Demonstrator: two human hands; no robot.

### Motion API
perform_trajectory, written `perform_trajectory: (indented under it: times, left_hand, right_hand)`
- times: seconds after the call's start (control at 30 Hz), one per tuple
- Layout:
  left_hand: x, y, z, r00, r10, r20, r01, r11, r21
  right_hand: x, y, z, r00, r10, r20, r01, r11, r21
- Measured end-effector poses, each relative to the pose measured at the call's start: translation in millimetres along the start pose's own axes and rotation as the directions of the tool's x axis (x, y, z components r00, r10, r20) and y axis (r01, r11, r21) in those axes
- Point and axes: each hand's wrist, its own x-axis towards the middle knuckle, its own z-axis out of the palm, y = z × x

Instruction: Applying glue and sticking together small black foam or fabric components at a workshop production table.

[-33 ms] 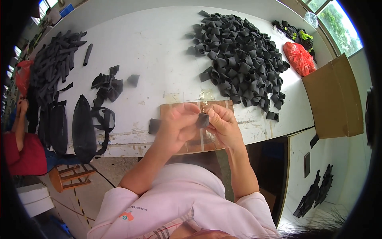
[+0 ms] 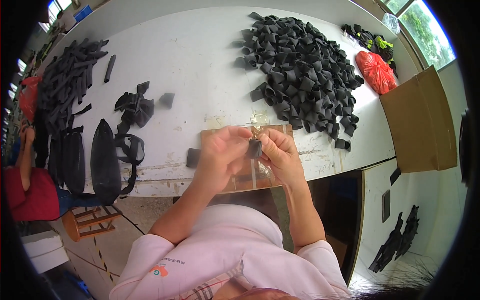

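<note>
White and worn, the worktable [image 2: 200, 55] fills most of the view, its near edge scuffed and streaked. Nearest the person, both hands meet just above a brown board [image 2: 272, 172] that lies at the table's front edge. The left hand [image 2: 222, 150] and the right hand [image 2: 280, 152] are closed together on one small black strap piece [image 2: 255, 148], pinched between the fingertips of both; the piece sits in the air between the hands, over the board. Just left of the left hand, a single black piece [image 2: 193, 157] lies flat on the table. Further left, two long black pouches [image 2: 105, 160] lie side by side near the edge, with a tangle of black straps [image 2: 134, 111] just beyond them. Beyond the hands to the right, a big heap of folded black strap pieces [image 2: 305, 70] spreads across the table. At the far left lies a pile of long black strips [image 2: 65, 82]. At the far right corner sit a red plastic bag [image 2: 376, 72] and, beside the table, an open cardboard box [image 2: 420, 120]. Another person in a red top [image 2: 30, 192] sits at the left rim, near a wooden stool [image 2: 90, 220].
</note>
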Motion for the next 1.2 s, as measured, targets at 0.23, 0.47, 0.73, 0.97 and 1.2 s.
perform_trajectory:
  times: [0.23, 0.47, 0.73, 0.97, 1.2]
  left_hand:
    - [14, 10, 20, 0.742, 0.519, 0.425, -0.575, 0.166, 0.801]
    - [6, 7, 17, 0.850, 0.525, 0.042, -0.515, 0.810, 0.279]
    - [4, 1, -2, 0.872, 0.485, 0.064, -0.481, 0.828, 0.287]
    - [5, 8, 0, 0.863, 0.489, 0.128, -0.451, 0.631, 0.631]
    - [-9, 3, 8, 0.819, 0.569, 0.069, -0.485, 0.623, 0.614]
  right_hand:
    - [-12, -7, 13, 0.839, -0.527, -0.132, 0.355, 0.716, -0.602]
    - [-14, -18, 30, 0.736, -0.676, 0.041, 0.463, 0.458, -0.759]
    - [-11, -2, 24, 0.735, -0.678, -0.029, 0.434, 0.503, -0.747]
    - [-12, 2, 21, 0.697, -0.717, 0.018, 0.440, 0.408, -0.800]
    - [-22, -24, 27, 0.703, -0.710, -0.042, 0.428, 0.469, -0.772]
